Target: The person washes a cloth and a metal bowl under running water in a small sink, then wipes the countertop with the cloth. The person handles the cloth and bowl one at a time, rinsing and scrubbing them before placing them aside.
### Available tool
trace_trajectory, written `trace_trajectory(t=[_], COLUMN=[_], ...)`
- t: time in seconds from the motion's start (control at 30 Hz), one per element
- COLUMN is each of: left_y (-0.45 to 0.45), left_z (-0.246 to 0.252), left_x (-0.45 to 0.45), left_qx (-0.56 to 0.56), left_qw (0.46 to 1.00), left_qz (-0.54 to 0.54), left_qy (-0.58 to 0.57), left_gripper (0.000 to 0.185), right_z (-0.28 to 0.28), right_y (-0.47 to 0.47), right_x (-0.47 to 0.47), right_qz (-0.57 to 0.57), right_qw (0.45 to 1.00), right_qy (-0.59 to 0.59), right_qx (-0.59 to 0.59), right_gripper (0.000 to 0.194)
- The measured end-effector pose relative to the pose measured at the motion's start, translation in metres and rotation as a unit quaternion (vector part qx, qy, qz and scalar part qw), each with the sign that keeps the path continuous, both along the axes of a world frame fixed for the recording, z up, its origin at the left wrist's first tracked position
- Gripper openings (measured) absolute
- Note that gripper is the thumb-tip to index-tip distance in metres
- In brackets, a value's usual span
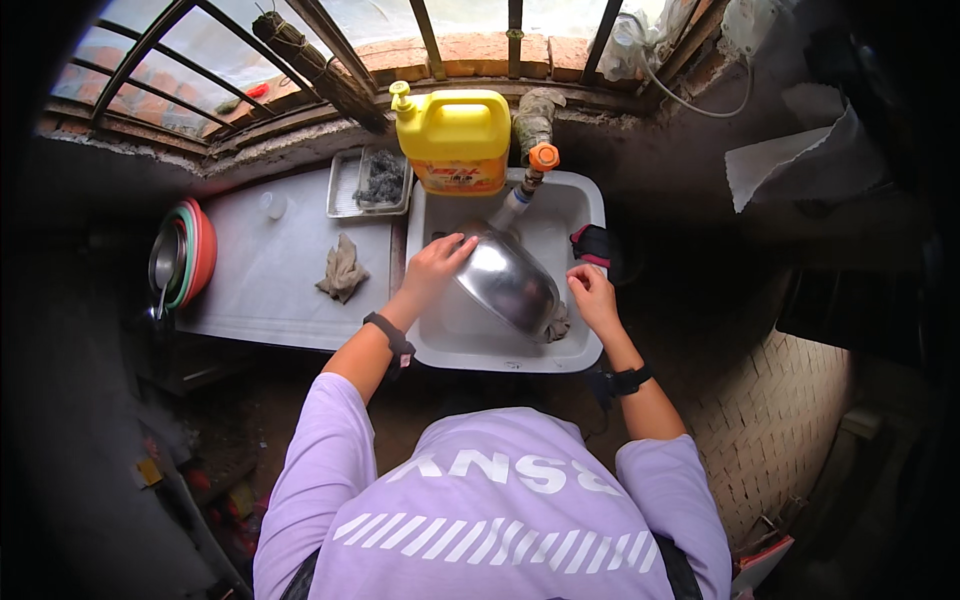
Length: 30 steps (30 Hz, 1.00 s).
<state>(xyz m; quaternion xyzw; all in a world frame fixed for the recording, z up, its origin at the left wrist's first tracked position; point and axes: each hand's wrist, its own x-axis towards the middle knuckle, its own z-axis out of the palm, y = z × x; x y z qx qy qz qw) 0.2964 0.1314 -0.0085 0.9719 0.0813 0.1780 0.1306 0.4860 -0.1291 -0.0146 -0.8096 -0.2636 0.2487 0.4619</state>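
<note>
A shiny stainless-steel bowl is tilted on its side in the white sink, its rounded outside facing up. My left hand grips its upper left rim, with fingers spread on the metal. Next to the sink's right rim is my right hand, its fingers curled together and nothing visible in them. A crumpled grey-brown cloth shows at the bowl's lower right end, partly hidden by the bowl. Above the bowl, a tap with an orange handle points into the sink.
A yellow pump jug stands at the sink's back edge. A black-and-pink cloth item hangs on the right rim. On the left counter are a rag, trays with steel wool, a small cup and stacked basins.
</note>
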Motion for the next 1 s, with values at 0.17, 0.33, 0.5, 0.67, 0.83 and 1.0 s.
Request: trace_trajectory(t=[0.17,0.33,0.5,0.67,0.83,1.0], left_y=[-0.001,-0.007,0.0,0.008,0.004,0.002], left_z=[-0.013,-0.021,-0.023,-0.024,-0.023,-0.02], left_x=[0.026,0.04,0.036,0.034,0.031,0.034], left_qx=[0.001,0.003,0.048,0.033,0.032,0.021], left_qw=[0.999,0.999,0.998,0.998,0.997,0.998], left_qz=[-0.022,-0.043,-0.034,-0.045,-0.061,-0.044], left_qy=[0.027,0.01,-0.007,-0.003,-0.021,-0.028], left_gripper=[0.057,0.055,0.054,0.051,0.05,0.047], right_z=[-0.002,-0.018,-0.045,-0.057,-0.059,-0.056], right_y=[0.0,0.069,0.134,0.141,0.141,0.135], right_x=[-0.008,-0.008,0.022,0.021,0.011,0.013], right_qz=[0.046,0.235,0.272,0.291,0.268,0.29], right_qw=[0.998,0.969,0.944,0.948,0.938,0.946], right_qy=[-0.024,-0.082,0.164,0.127,0.207,0.145], right_qx=[-0.025,0.014,-0.091,-0.032,-0.069,-0.004], right_gripper=[0.02,0.044,0.054,0.057,0.058,0.057])
